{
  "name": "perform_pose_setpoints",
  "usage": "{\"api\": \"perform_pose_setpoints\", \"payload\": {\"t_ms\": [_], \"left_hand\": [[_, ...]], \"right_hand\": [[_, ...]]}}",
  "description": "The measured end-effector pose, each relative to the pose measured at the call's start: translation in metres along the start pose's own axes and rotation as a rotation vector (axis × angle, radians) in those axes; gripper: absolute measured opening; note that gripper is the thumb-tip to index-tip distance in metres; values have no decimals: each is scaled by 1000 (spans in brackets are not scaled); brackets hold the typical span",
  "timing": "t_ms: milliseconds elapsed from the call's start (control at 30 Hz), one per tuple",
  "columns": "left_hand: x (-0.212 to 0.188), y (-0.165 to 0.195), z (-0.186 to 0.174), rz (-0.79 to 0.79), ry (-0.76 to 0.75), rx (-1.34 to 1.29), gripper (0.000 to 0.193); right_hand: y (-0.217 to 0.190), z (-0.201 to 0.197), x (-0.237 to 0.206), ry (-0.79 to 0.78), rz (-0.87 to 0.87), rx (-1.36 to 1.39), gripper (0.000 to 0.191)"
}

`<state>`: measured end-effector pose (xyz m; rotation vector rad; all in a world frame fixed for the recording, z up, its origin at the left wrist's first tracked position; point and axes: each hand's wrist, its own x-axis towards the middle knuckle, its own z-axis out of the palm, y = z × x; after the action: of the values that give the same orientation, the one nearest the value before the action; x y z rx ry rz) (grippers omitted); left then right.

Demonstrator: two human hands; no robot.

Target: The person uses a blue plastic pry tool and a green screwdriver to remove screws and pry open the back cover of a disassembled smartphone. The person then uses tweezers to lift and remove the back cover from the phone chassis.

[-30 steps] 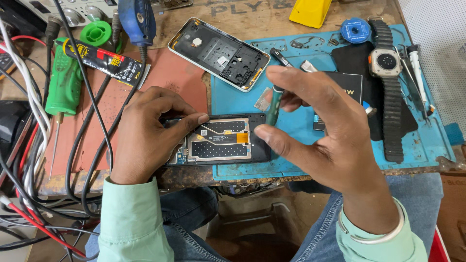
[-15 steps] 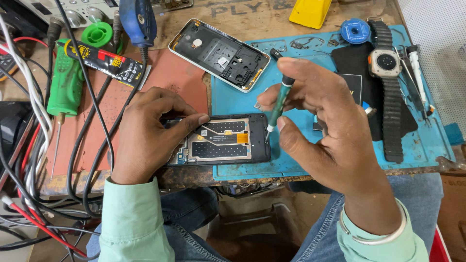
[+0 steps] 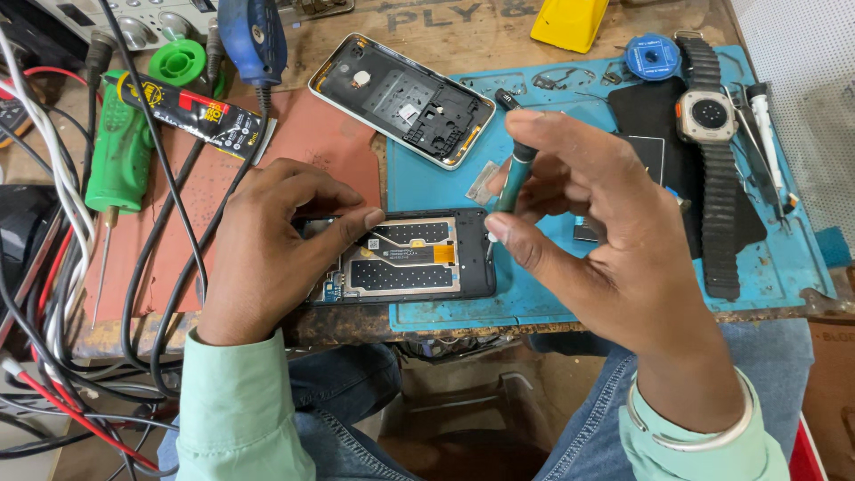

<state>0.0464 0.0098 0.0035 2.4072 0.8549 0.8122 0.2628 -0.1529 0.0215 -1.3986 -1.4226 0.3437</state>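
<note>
Fingers of the left hand (image 3: 267,245) press the opened phone (image 3: 405,256) flat at the blue mat's (image 3: 784,258) near left edge, steadying it while the right hand (image 3: 588,223) pinches a green screwdriver (image 3: 512,178) upright over its right end.

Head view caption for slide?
Left hand steadies opened phone; right hand holds teal screwdriver at its edge.

Opened black phone (image 3: 405,258) lies flat at mat's edge; teal screwdriver (image 3: 512,178) stands tilted.
</note>
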Motion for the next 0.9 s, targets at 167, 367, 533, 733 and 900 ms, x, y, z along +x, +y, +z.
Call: {"api": "perform_pose_setpoints", "payload": {"t_ms": [167, 367, 533, 733, 900], "left_hand": [[0, 12, 4, 55, 50, 40, 22], [-2, 35, 13, 235, 46, 45, 28], [-2, 49, 23, 326, 3, -4, 33], [-2, 51, 34, 307, 13, -17, 19], [6, 44, 34, 209, 42, 131, 12]], "right_hand": [[1, -3, 0, -15, -177, 104, 60], [2, -4, -1, 52, -199, 170, 59], [1, -6, 0, 77, -198, 203, 59], [0, -7, -3, 138, -184, 154, 60], [6, -13, -7, 337, -90, 157, 65]]}}
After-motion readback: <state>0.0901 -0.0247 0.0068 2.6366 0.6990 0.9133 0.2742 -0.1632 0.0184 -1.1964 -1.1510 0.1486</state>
